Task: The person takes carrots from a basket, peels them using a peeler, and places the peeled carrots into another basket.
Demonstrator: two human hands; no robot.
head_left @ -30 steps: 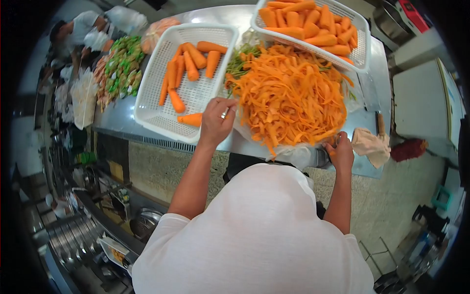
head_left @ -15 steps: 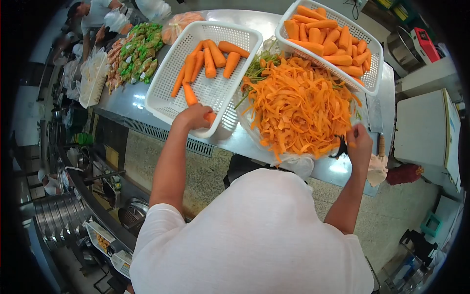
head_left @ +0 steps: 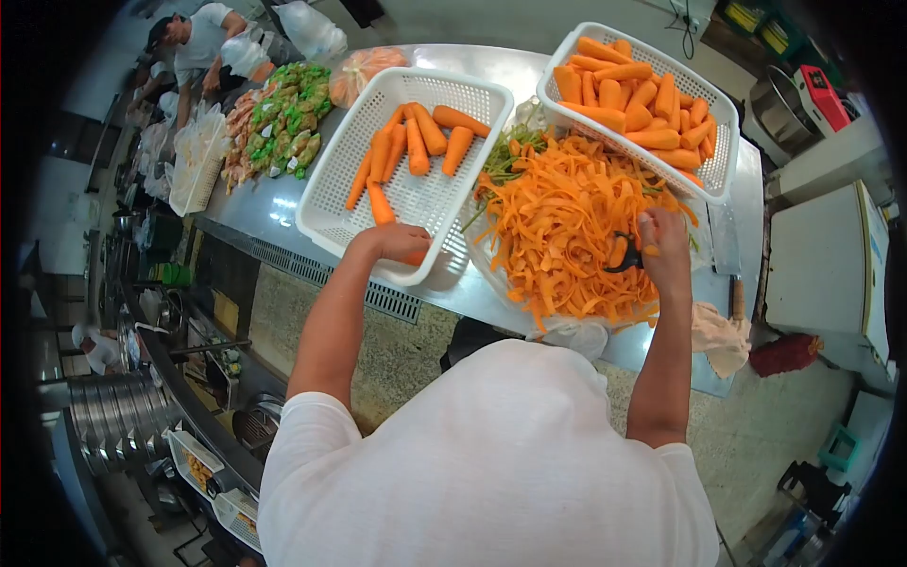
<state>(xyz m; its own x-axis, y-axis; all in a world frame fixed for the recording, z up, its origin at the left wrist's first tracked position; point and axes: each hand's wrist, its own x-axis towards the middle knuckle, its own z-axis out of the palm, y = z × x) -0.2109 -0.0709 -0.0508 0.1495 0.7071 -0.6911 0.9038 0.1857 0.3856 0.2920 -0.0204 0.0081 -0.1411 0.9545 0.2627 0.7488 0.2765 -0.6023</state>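
My left hand (head_left: 399, 243) is inside the near corner of the left white basket (head_left: 312, 215). Its fingers curl round a carrot, mostly hidden, with a bit of orange showing beneath them. Just beyond the hand lies another carrot (head_left: 380, 203), and several more rest further back in the same basket. A black peeler (head_left: 621, 253) is gripped in my right hand (head_left: 665, 248), above the right side of a big heap of carrot peelings (head_left: 557, 227). The heap lies on a clear plastic bag (head_left: 576, 335), with green stems at its left edge.
A second white basket (head_left: 727, 180), full of carrots, stands at the back right. A knife (head_left: 726, 227) and a cloth (head_left: 720, 338) lie at the table's right. Green-wrapped bundles (head_left: 283, 118) cover the left end, near a person in a white shirt (head_left: 200, 42).
My right hand has moved left and up with the peeler, over the peelings. My left hand stays at the basket's near corner. The whole view has shifted slightly.
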